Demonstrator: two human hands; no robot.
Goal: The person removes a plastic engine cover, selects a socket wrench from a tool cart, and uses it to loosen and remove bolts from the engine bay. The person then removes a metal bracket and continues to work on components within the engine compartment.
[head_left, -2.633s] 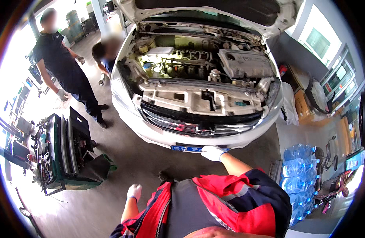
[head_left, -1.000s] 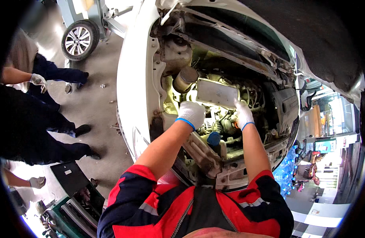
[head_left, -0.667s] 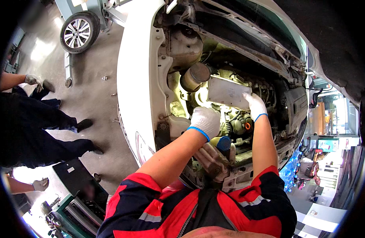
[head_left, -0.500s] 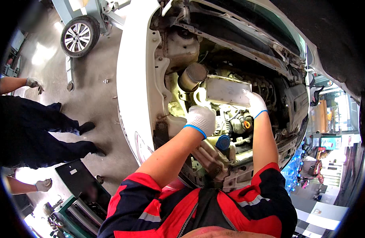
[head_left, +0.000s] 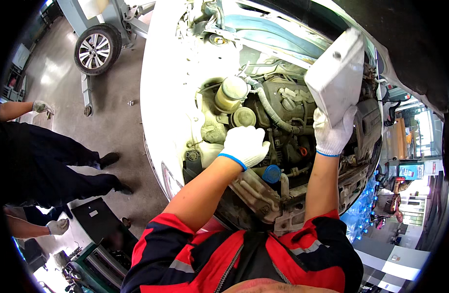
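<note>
My right hand, in a white knit glove with a blue cuff, grips the lower end of a white box-shaped work lamp. The lamp is tilted up over the right of the engine bay, and bright light falls on the bay's left side; its lit face is hidden. My left hand, gloved alike, is curled over the front of the bay, knuckles up. Whatever its fingers hold, if anything, is hidden. Just beyond it are a round cap and a yellowish cylinder. A blue cap lies to its right.
The white car's fender borders the bay on the left. Further left, a wheel leans by a lift post. A person in dark trousers stands near a dark green cart. Shrink-wrapped blue bottles stand at right.
My right hand has raised the lamp up and right and tipped it from flat to steep. The light has shifted leftward across the bay. My left hand has moved little.
</note>
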